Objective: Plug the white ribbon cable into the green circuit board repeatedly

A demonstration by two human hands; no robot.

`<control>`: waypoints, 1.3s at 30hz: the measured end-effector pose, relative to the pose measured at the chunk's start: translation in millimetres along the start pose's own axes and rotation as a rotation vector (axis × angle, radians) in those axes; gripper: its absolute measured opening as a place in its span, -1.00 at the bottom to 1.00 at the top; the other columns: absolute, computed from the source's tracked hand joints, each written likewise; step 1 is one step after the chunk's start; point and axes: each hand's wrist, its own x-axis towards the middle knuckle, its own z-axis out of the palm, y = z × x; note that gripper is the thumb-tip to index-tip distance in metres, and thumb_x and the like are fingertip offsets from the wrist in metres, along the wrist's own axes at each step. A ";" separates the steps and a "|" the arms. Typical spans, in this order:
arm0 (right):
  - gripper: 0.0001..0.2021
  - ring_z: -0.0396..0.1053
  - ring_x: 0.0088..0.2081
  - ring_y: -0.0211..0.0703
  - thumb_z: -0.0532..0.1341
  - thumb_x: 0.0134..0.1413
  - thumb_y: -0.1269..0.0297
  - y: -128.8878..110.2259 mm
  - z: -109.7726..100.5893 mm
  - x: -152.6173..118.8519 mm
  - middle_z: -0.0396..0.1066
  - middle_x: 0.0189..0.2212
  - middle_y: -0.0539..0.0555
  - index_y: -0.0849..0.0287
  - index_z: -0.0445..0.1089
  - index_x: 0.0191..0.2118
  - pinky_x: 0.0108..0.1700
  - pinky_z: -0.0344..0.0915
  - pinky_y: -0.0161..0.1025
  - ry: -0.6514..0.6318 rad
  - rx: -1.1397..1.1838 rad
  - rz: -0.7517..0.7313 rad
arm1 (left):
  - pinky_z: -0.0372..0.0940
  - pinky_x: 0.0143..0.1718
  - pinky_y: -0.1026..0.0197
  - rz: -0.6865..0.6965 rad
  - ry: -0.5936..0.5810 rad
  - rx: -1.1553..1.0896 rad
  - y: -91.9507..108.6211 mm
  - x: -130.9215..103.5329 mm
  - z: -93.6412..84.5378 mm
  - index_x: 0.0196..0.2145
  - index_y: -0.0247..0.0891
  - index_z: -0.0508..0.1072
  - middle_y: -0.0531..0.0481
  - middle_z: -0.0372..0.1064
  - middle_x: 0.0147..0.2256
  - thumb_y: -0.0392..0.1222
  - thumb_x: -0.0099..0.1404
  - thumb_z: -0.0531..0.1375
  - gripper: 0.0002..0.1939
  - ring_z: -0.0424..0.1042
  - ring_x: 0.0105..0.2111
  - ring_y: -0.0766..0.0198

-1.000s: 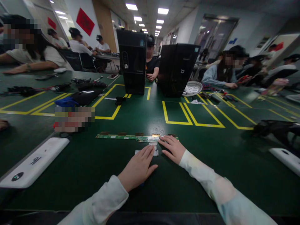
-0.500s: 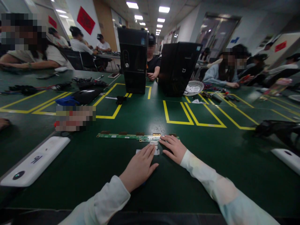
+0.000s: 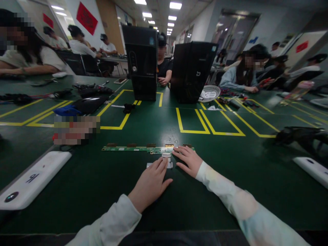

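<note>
A long, narrow green circuit board (image 3: 139,149) with brownish tabs along its far edge lies flat on the table. My right hand (image 3: 189,161) rests fingertips on the board's right part, fingers stretched out. Below the board's middle, a small whitish, flat ribbon-like piece (image 3: 169,165) runs up to a connector at the board's near edge. My left hand (image 3: 150,181) lies over this piece with straight fingers and the thumb apart, covering part of it. Whether the ribbon-like piece is seated in the connector cannot be made out.
Two black computer towers (image 3: 140,65) stand at the back of the green table, near a white basket (image 3: 210,93). White devices (image 3: 34,179) lie at left and right. Cables and a black item (image 3: 299,140) sit around the yellow tape outlines. Several people sit beyond.
The camera view has shifted slightly, so the scene sits a little further left. Both hands keep nearly the same place at the circuit board.
</note>
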 end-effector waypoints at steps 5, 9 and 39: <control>-0.53 0.12 0.23 0.06 0.04 0.28 0.12 -0.6 -0.7 -0.3 0.24 0.20 0.20 0.14 0.25 0.23 0.22 0.12 0.14 0.001 -0.003 0.004 | 0.27 0.12 -0.02 -0.019 0.000 -0.023 0.3 -0.4 -6.6 0.23 -0.30 0.23 -0.22 0.26 0.20 0.10 0.39 -0.02 -0.42 0.23 0.21 0.03; -0.54 0.12 0.23 0.06 0.03 0.29 0.12 -0.8 -2.3 -0.2 0.24 0.21 0.19 0.18 0.25 0.22 0.22 0.12 0.13 -0.004 0.004 0.000 | 0.29 0.09 0.01 -0.049 -0.020 -0.039 -0.1 -1.1 -10.6 0.23 -0.30 0.22 -0.21 0.25 0.20 0.13 0.40 -0.05 -0.40 0.25 0.19 0.05; -0.53 0.12 0.23 0.09 0.01 0.30 0.11 0.0 -1.1 0.1 0.22 0.22 0.19 0.18 0.24 0.23 0.22 0.12 0.14 -0.006 0.003 -0.014 | 0.23 0.16 -0.05 -0.090 -0.046 0.022 6.1 3.4 -7.5 0.24 -0.42 0.20 -0.22 0.18 0.24 0.12 0.40 -0.05 -0.35 0.18 0.23 0.00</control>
